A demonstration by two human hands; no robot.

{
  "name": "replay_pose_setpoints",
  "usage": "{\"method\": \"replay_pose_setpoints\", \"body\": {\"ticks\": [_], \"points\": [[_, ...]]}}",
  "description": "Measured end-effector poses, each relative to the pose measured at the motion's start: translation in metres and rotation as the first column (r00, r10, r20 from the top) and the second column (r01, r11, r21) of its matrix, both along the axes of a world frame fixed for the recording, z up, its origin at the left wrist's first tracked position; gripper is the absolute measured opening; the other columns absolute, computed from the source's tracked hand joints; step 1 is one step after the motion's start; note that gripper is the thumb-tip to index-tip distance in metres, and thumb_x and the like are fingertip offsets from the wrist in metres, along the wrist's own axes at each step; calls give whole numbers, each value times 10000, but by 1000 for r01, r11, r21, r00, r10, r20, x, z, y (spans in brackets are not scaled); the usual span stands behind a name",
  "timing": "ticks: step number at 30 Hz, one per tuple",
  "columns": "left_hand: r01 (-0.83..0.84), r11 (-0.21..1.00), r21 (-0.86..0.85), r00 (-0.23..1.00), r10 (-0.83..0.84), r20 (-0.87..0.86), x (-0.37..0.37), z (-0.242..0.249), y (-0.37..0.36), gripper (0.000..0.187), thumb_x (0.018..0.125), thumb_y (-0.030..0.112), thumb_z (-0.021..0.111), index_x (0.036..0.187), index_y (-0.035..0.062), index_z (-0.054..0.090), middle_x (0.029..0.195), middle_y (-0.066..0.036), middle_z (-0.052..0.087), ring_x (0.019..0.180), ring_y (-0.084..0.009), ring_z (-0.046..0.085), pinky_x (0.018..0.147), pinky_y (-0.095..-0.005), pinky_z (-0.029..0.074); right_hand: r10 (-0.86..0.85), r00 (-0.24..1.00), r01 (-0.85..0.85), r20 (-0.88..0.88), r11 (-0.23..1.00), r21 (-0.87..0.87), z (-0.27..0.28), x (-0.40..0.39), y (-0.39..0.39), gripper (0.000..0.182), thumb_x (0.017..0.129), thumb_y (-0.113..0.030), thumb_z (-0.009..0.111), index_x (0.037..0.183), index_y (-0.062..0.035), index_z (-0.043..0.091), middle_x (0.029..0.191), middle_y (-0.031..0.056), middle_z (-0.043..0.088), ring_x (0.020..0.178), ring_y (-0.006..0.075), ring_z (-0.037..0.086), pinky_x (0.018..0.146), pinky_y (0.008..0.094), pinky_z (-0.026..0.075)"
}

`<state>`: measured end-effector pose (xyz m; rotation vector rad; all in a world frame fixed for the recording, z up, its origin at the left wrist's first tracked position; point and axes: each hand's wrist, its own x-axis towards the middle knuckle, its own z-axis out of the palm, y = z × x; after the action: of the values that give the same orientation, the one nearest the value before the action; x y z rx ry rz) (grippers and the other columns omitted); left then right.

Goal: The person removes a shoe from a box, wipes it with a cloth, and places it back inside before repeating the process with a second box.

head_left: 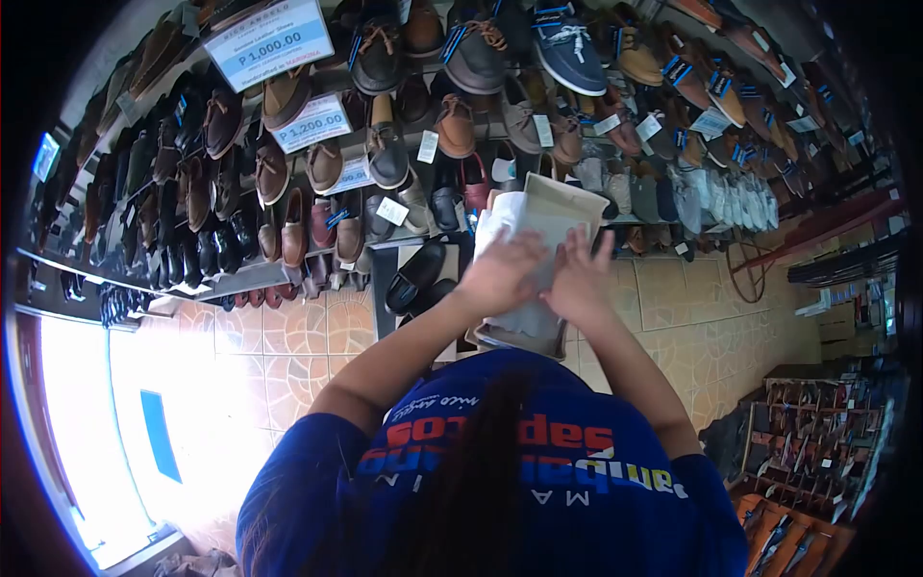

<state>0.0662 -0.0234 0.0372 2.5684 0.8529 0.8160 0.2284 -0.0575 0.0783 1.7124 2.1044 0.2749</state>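
An open cardboard shoe box (543, 338) with white tissue paper (501, 217) in it lies in front of my body. My left hand (505, 267) rests over the paper on the left side of the box, its fingers apart and slightly blurred. Over the right side, my right hand (581, 277) is spread, fingers pointing away from me. Neither hand visibly grips anything. What lies under the paper is hidden. Just left of the box, a black slip-on shoe (417, 276) sits on a boxlike surface, with a second dark shoe partly behind my left forearm.
Shelves of shoes fill the far side, with price signs (269, 43) among them. Shoes in clear plastic (728, 202) stand at the right. A rack (817, 423) is at the lower right. Tiled floor (673, 308) shows on both sides; bright light enters at the left.
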Motion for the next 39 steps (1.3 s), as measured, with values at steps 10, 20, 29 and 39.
{"method": "replay_pose_setpoints", "body": {"ticks": [10, 20, 29, 39], "points": [[-44, -80, -996, 397, 913, -91, -156, -206, 14, 196, 754, 193, 588, 895, 58, 609, 800, -67, 583, 667, -168, 544, 611, -308, 448, -255, 438, 167, -862, 965, -200, 12, 34, -32, 476, 815, -340, 590, 1218, -97, 516, 1341, 188, 394, 1293, 334, 297, 999, 636, -36], [453, 207, -867, 256, 902, 349, -153, -183, 32, 360, 840, 310, 515, 1099, 60, 518, 1172, -60, 526, 1080, -222, 476, 910, -338, 343, -123, 71, 184, -990, 977, -108, 23, 22, -51, 335, 839, -136, 569, 1167, -71, 549, 1225, 142, 516, 1178, 252, 455, 1004, 394, 306], [750, 528, -398, 229, 357, 906, -106, -4, 19, 507, 849, 469, 400, 1034, 36, 588, 1227, -57, 466, 1189, -251, 346, 987, -422, 227, -636, -732, -508, -244, 748, -426, 26, -46, -41, 574, 947, -420, 325, 1263, 53, 401, 1237, 170, 491, 1161, 237, 461, 981, 361, 352], [833, 389, -392, 399, 67, 914, -55, 39, -24, 659, 867, 490, 318, 593, -48, 580, 767, -180, 580, 784, -253, 527, 758, -329, 370, -562, -686, -672, 462, 733, -105, 32, -37, -22, 353, 894, -193, 396, 1142, 51, 450, 1171, 181, 501, 1125, 283, 451, 1008, 443, 301]]}}
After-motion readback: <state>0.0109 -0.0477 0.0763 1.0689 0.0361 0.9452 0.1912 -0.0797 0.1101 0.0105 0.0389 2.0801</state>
